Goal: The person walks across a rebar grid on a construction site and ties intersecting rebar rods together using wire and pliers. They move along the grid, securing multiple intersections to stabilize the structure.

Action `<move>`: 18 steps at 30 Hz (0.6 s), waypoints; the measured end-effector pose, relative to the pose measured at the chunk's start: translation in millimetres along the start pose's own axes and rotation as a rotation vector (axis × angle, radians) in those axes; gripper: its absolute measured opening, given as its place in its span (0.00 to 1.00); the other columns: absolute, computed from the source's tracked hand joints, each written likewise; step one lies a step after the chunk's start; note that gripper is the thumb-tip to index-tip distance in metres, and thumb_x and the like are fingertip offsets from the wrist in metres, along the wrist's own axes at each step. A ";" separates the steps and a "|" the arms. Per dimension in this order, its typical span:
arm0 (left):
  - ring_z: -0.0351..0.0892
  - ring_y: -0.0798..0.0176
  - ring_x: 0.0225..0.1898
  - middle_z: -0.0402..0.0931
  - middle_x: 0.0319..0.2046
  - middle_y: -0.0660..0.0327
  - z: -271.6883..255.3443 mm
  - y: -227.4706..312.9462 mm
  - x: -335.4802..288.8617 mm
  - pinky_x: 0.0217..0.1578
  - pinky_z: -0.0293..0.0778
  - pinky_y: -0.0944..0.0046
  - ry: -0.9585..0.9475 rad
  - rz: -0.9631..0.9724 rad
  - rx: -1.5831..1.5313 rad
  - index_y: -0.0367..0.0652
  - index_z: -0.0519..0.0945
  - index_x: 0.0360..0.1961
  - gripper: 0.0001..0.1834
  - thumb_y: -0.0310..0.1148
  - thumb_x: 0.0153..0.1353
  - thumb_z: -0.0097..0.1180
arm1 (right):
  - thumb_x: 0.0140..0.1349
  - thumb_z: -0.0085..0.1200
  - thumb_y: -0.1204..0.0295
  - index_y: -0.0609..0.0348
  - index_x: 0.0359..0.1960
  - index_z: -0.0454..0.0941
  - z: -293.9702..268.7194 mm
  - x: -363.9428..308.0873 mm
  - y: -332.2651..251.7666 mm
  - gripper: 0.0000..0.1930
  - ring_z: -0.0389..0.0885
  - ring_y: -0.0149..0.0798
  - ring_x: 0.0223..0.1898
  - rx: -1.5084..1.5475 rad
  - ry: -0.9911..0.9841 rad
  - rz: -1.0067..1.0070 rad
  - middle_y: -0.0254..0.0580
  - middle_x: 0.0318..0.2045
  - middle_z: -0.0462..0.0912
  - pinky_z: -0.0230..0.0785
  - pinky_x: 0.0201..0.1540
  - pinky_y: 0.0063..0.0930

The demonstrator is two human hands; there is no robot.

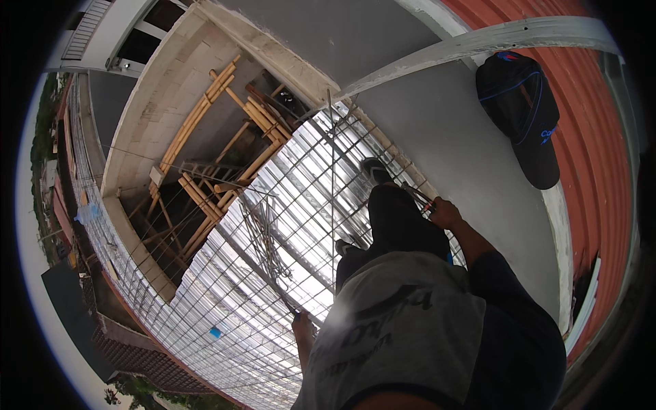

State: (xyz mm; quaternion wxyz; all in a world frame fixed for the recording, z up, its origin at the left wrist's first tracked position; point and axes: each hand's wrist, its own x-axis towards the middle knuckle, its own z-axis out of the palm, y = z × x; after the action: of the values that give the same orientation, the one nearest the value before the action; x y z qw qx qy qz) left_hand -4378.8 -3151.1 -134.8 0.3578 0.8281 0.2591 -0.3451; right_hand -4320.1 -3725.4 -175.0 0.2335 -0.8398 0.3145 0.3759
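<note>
My right hand [445, 214] is closed round the handles of pliers [419, 196], dark with a bit of red. Their far end points toward the mesh edge beside my knee. Lower down on the left, my left hand [303, 326] has its fingers curled at a dark, thin end; what it grips is too small to make out. Ahead of that hand, a loose bundle of thin wires [263, 236] lies over the steel rebar mesh [311, 186]. Shiny ribbed metal decking [225, 273] shows beneath the mesh. My shoes [376, 169] are on it.
At the left, bamboo poles [198, 123] stand in a deep opening walled by pale blocks [154, 113]. A grey plastered wall [437, 116] rises along the right. A black cap [519, 109] appears at the upper right, near red corrugated sheeting [588, 164]. A blue piece [215, 333] lies on the mesh.
</note>
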 end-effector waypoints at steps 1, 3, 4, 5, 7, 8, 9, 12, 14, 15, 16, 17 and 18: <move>0.58 0.72 0.10 0.58 0.11 0.69 9.6 -1.0 6.8 0.11 0.56 0.68 -0.005 0.006 0.026 0.39 0.78 0.33 0.14 0.40 0.63 0.49 | 0.50 0.57 0.63 0.62 0.43 0.71 -8.0 15.8 0.9 0.21 0.79 0.56 0.43 -0.010 -0.014 -0.001 0.57 0.39 0.80 0.71 0.46 0.47; 0.59 0.72 0.10 0.58 0.11 0.69 29.8 30.7 11.2 0.11 0.57 0.68 -0.002 -0.035 -0.082 0.38 0.77 0.32 0.14 0.40 0.63 0.49 | 0.48 0.54 0.65 0.64 0.44 0.71 -25.1 46.5 1.1 0.22 0.79 0.57 0.43 -0.039 -0.041 -0.014 0.59 0.39 0.80 0.71 0.46 0.46; 0.59 0.72 0.10 0.58 0.11 0.68 37.9 63.7 7.4 0.11 0.58 0.68 0.009 -0.060 -0.151 0.38 0.77 0.32 0.14 0.40 0.63 0.48 | 0.49 0.54 0.64 0.64 0.44 0.71 -33.4 62.2 0.1 0.22 0.79 0.57 0.43 -0.058 -0.054 -0.020 0.59 0.39 0.80 0.71 0.46 0.46; 0.59 0.72 0.10 0.59 0.11 0.68 44.0 73.9 4.1 0.11 0.58 0.68 0.025 -0.063 -0.148 0.38 0.76 0.32 0.14 0.40 0.62 0.48 | 0.49 0.54 0.64 0.64 0.44 0.72 -41.3 76.5 -2.9 0.22 0.79 0.56 0.44 -0.074 -0.074 -0.029 0.59 0.40 0.80 0.71 0.46 0.46; 0.59 0.72 0.10 0.59 0.11 0.68 58.9 92.6 -1.0 0.11 0.59 0.68 0.054 -0.068 -0.147 0.37 0.75 0.33 0.14 0.39 0.62 0.47 | 0.50 0.54 0.63 0.65 0.44 0.73 -52.5 104.6 -11.7 0.22 0.79 0.55 0.44 -0.109 -0.122 -0.032 0.59 0.40 0.80 0.71 0.47 0.45; 0.59 0.72 0.10 0.59 0.11 0.68 68.3 100.2 -9.6 0.11 0.59 0.68 0.074 -0.198 -0.216 0.36 0.75 0.33 0.15 0.39 0.62 0.47 | 0.50 0.55 0.63 0.65 0.43 0.73 -56.7 117.2 -18.2 0.22 0.79 0.55 0.44 -0.129 -0.153 -0.032 0.58 0.40 0.80 0.71 0.47 0.45; 0.59 0.72 0.10 0.59 0.10 0.68 79.8 107.9 -16.3 0.11 0.59 0.68 0.099 -0.316 -0.300 0.36 0.75 0.33 0.15 0.39 0.62 0.47 | 0.50 0.55 0.62 0.65 0.43 0.74 -66.7 127.4 -26.8 0.22 0.79 0.55 0.44 -0.160 -0.168 -0.034 0.58 0.41 0.80 0.71 0.47 0.44; 0.66 0.67 0.15 0.67 0.18 0.63 98.7 128.5 -51.9 0.15 0.64 0.65 0.157 -0.155 -0.134 0.38 0.75 0.36 0.09 0.31 0.57 0.48 | 0.48 0.56 0.62 0.65 0.43 0.75 -85.0 148.5 -55.4 0.22 0.79 0.54 0.44 -0.273 -0.213 -0.065 0.58 0.41 0.80 0.71 0.48 0.44; 0.72 0.59 0.20 0.72 0.25 0.57 109.7 122.2 -80.3 0.19 0.69 0.60 0.232 0.059 0.163 0.40 0.75 0.37 0.10 0.24 0.51 0.50 | 0.48 0.56 0.62 0.66 0.42 0.75 -99.9 146.9 -84.1 0.23 0.79 0.54 0.45 -0.353 -0.270 -0.109 0.59 0.41 0.80 0.71 0.48 0.43; 0.74 0.56 0.22 0.73 0.27 0.56 117.3 117.7 -86.9 0.21 0.71 0.58 0.273 0.150 0.300 0.40 0.75 0.37 0.12 0.21 0.49 0.50 | 0.47 0.56 0.61 0.66 0.42 0.75 -107.5 149.0 -98.7 0.23 0.79 0.54 0.45 -0.386 -0.285 -0.132 0.59 0.41 0.80 0.71 0.48 0.43; 0.76 0.53 0.24 0.74 0.29 0.54 124.1 112.8 -93.2 0.24 0.73 0.56 0.310 0.242 0.442 0.41 0.75 0.37 0.14 0.19 0.46 0.51 | 0.47 0.56 0.61 0.66 0.42 0.75 -106.3 153.1 -104.6 0.23 0.79 0.54 0.45 -0.396 -0.301 -0.174 0.59 0.41 0.80 0.71 0.49 0.43; 0.77 0.48 0.27 0.74 0.28 0.52 134.2 115.3 -96.9 0.27 0.74 0.53 0.238 -0.022 0.302 0.41 0.75 0.36 0.17 0.16 0.42 0.51 | 0.47 0.56 0.61 0.66 0.42 0.76 -103.2 159.9 -108.6 0.24 0.79 0.54 0.45 -0.410 -0.312 -0.214 0.59 0.41 0.80 0.71 0.49 0.42; 0.77 0.49 0.27 0.74 0.28 0.53 138.6 115.4 -97.0 0.27 0.74 0.53 0.262 0.018 0.299 0.41 0.75 0.36 0.17 0.16 0.42 0.52 | 0.47 0.56 0.60 0.66 0.42 0.76 -99.9 165.3 -112.3 0.24 0.79 0.55 0.45 -0.422 -0.322 -0.252 0.60 0.41 0.80 0.71 0.49 0.42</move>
State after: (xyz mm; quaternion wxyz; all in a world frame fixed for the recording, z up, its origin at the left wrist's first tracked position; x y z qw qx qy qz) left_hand -4415.2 -3346.0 -83.7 0.1972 0.9121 0.2418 -0.2660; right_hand -4106.7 -3768.7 -225.4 0.1457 -0.8316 0.0817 0.5296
